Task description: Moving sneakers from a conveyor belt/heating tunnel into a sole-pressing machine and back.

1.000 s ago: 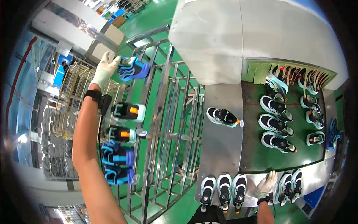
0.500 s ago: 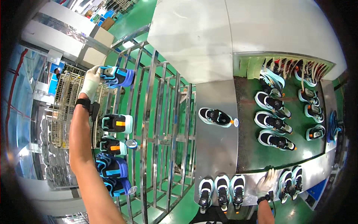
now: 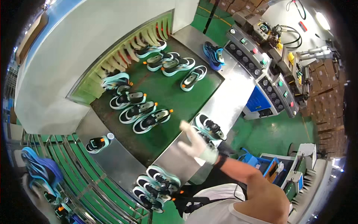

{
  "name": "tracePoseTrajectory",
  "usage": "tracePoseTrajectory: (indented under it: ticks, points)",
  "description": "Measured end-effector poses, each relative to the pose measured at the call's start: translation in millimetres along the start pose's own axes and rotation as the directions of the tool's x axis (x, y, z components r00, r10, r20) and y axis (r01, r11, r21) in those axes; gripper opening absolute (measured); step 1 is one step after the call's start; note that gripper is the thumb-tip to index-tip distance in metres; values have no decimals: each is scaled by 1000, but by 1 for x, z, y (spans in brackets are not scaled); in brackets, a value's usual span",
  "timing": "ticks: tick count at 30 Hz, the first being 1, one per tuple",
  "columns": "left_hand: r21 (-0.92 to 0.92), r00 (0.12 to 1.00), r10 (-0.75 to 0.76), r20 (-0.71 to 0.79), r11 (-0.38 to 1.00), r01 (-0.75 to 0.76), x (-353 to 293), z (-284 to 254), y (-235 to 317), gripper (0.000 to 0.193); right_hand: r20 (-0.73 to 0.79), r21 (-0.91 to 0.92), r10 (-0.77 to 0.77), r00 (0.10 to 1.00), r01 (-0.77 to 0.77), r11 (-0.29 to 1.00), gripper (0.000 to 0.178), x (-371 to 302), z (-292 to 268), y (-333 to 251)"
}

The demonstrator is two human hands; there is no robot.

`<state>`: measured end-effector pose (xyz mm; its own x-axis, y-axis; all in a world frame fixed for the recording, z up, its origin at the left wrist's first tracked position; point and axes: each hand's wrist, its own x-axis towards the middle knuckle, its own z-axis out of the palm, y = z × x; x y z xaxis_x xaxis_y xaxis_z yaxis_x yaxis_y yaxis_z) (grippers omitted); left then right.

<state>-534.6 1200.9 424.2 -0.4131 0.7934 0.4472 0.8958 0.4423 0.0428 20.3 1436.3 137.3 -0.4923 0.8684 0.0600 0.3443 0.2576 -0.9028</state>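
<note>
At the lower left, my gloved left hand (image 3: 34,194) is smeared by motion, its fingers closed on a blue and purple sneaker (image 3: 44,167) beside the metal rack (image 3: 100,186). My gloved right hand (image 3: 195,143) hovers over the front metal ledge, fingers spread and holding nothing. Just beyond it lie two black and white sneakers (image 3: 209,126), partly hidden by the hand. Three more black and white sneakers (image 3: 158,178) rest on the ledge's near corner. On the left ledge sits a single black sneaker (image 3: 97,145) with a round white tag.
Two rows of sneakers stand on the green conveyor belt (image 3: 167,97), which runs under a fringed curtain (image 3: 123,56) into a pale housing (image 3: 74,48). Blue sneakers (image 3: 213,55) lie on the far ledge. Control panels (image 3: 250,52) and a blue tray (image 3: 274,166) are at the right.
My view has swung to the right, bringing the control panels in. My left hand has come away with the blue sneaker. My right hand has lifted off the ledge and spread its fingers.
</note>
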Motion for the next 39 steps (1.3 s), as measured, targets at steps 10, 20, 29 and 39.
tracePoseTrajectory:
  ticks: [10,20,29,39]
  points:
    - [-424,872,223,436,905,-19,-82,62,515,41,-410,-287,439,800,-570,770,81,269,-317,248]
    - [-780,474,836,276,483,-397,-58,268,750,41,-332,-112,421,844,-478,871,72,47,-375,270]
    - [-801,752,584,306,584,-128,-150,325,780,47,-365,-280,466,806,-572,771,65,-40,-317,254]
    - [-691,693,169,700,402,600,-195,352,778,68,-374,-106,609,699,-685,721,71,-21,-329,230]
